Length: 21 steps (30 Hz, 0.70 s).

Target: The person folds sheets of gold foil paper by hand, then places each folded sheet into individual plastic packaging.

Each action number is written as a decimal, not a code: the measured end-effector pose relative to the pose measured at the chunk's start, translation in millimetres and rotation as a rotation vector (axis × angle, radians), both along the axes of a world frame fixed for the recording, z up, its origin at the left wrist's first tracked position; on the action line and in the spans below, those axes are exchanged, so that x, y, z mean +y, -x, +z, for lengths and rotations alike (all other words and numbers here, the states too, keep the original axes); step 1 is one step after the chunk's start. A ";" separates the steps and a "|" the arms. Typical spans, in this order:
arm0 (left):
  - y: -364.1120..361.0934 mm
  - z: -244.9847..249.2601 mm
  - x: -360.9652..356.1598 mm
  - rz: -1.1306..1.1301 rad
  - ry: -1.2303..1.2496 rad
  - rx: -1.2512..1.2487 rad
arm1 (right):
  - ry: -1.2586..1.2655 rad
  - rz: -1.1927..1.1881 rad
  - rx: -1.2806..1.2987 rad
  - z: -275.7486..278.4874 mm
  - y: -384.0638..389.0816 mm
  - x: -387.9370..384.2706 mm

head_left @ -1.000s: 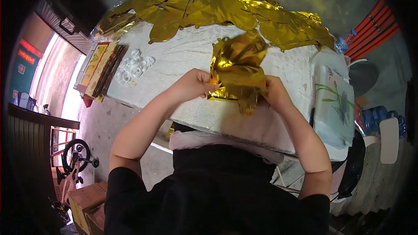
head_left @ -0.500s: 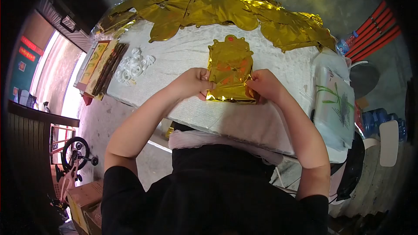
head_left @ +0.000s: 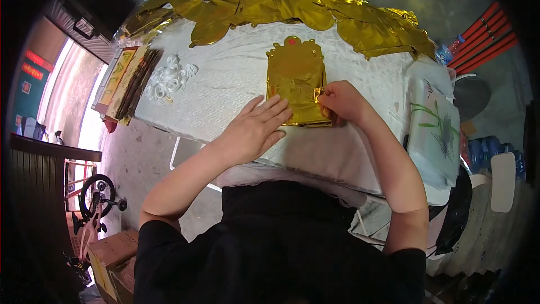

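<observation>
A flat gold foil piece (head_left: 295, 73) with a scalloped top and a small red dot lies on the white-covered table, its lower part creased. My left hand (head_left: 256, 128) is open, its fingers stretched flat over the lower left corner of the foil. At the right edge, my right hand (head_left: 342, 103) is closed, pinching a crumpled bit of the foil between thumb and fingers. Part of that edge is hidden behind the right fingers.
Gold foil shapes (head_left: 270, 5) spread along the table's far side. White rings (head_left: 171, 79) lie in a pile at the left, beside stacked printed packets (head_left: 126, 81). Clear plastic bags (head_left: 430, 129) and a bottle (head_left: 447, 52) are at the right.
My left hand has let go of the foil's left edge and now lies flat on its lower corner. The foil looks flatter; my right hand has risen slightly along the right edge.
</observation>
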<state>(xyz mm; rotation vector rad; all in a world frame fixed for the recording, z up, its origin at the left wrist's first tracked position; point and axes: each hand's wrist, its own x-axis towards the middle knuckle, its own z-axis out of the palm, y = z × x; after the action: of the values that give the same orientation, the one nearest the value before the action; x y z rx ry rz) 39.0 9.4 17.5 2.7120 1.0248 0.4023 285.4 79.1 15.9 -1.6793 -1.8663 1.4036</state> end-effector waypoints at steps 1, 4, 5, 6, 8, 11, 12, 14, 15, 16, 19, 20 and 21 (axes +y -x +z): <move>0.8 -0.6 -1.1 -0.004 0.004 -0.001 | 0.004 -0.004 -0.001 1.3 0.5 -0.9; -0.6 -1.0 -0.9 -0.006 0.010 -0.008 | 0.077 -0.030 0.052 5.1 -2.8 -3.9; -0.6 -1.1 -0.6 -0.007 0.016 -0.006 | -0.140 -0.042 -0.030 5.0 -4.2 -7.3; 0.3 -1.2 -0.5 -0.006 0.022 -0.002 | -0.356 -0.051 -0.111 6.9 -2.3 -11.8; 0.2 -1.5 -0.6 -0.005 0.019 0.004 | -0.638 -0.028 -0.193 10.5 5.5 -27.7; 0.4 -1.6 -0.8 -0.006 0.018 0.017 | -0.980 0.148 -0.295 5.1 19.1 -42.8; 0.0 -1.2 -0.6 -0.007 0.016 0.024 | -1.040 0.304 -0.315 0.5 21.8 -45.9; -0.8 -1.3 -0.2 -0.007 0.022 0.023 | -0.910 0.355 -0.368 -11.3 22.2 -49.5; -0.7 -1.6 0.0 -0.003 0.027 0.022 | -0.869 0.351 -0.397 -16.1 21.4 -50.6; -0.4 -1.6 0.1 -0.003 0.031 0.023 | -0.825 0.348 -0.425 -20.2 20.2 -51.6; 0.6 -0.3 -0.5 -0.009 0.051 0.028 | -0.824 0.382 -0.486 -23.7 17.3 -54.4; 0.9 0.3 -1.1 -0.008 0.052 0.039 | -0.818 0.381 -0.484 -22.3 17.1 -54.6; 1.7 0.9 -2.2 -0.008 0.054 0.052 | -0.836 0.390 -0.499 -19.9 17.4 -55.0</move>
<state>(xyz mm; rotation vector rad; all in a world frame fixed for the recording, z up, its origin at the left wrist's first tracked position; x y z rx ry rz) 37.3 7.2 18.4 2.6907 1.0219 0.3001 268.0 24.2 -4.0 -1.3098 -2.6245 0.1438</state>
